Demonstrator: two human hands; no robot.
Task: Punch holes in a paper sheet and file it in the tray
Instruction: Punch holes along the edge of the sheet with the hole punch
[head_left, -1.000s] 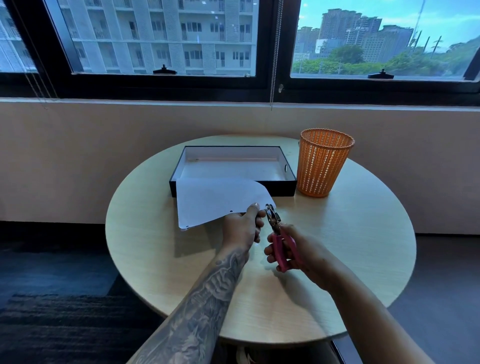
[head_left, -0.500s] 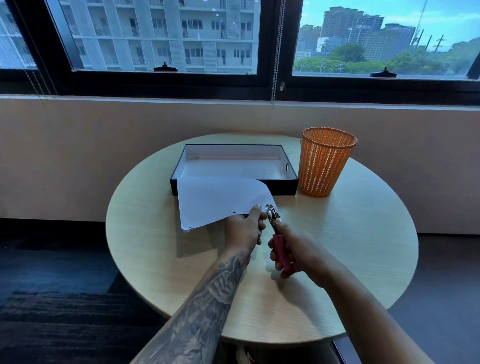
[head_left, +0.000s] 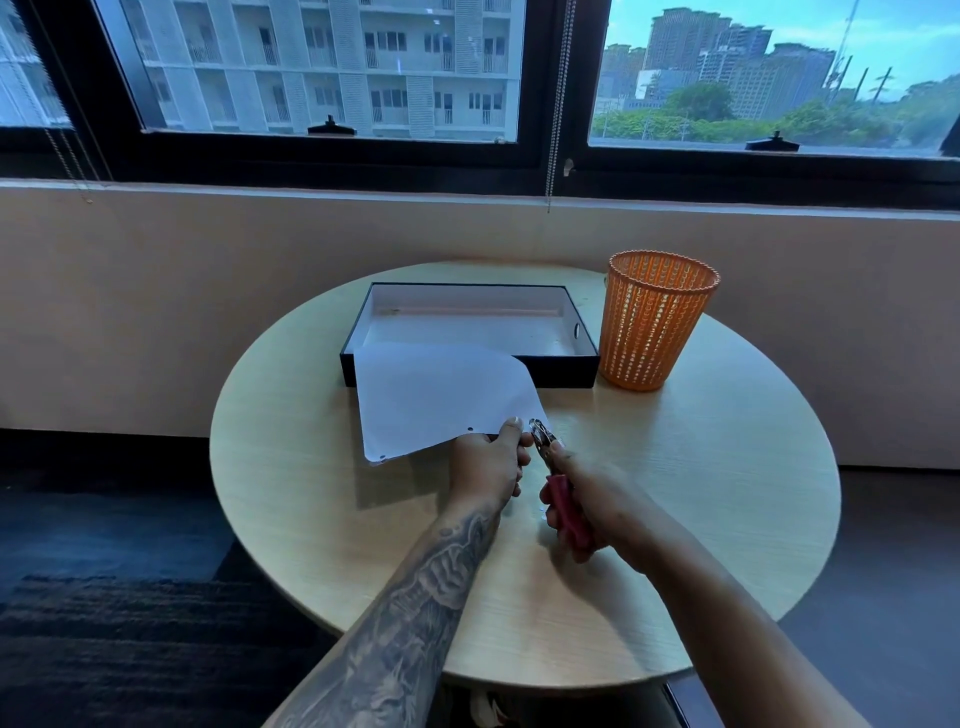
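A white paper sheet (head_left: 436, 397) hangs a little above the round table, its far edge overlapping the front wall of the black tray (head_left: 571, 369). My left hand (head_left: 488, 465) pinches the sheet's near right corner. Two small punched holes show along its near edge. My right hand (head_left: 587, 499) grips a hole punch (head_left: 558, 483) with red handles. Its metal jaws sit at the paper's right corner, beside my left fingertips. The tray has a white inside and stands at the back of the table.
An orange mesh basket (head_left: 652, 322) stands right of the tray. The round wooden table (head_left: 727, 493) drops off to dark floor on all sides. A wall and windows rise behind it.
The punch's jaws have moved up to the paper's right corner and my right hand has squeezed the handles together. The sheet has stayed almost still.
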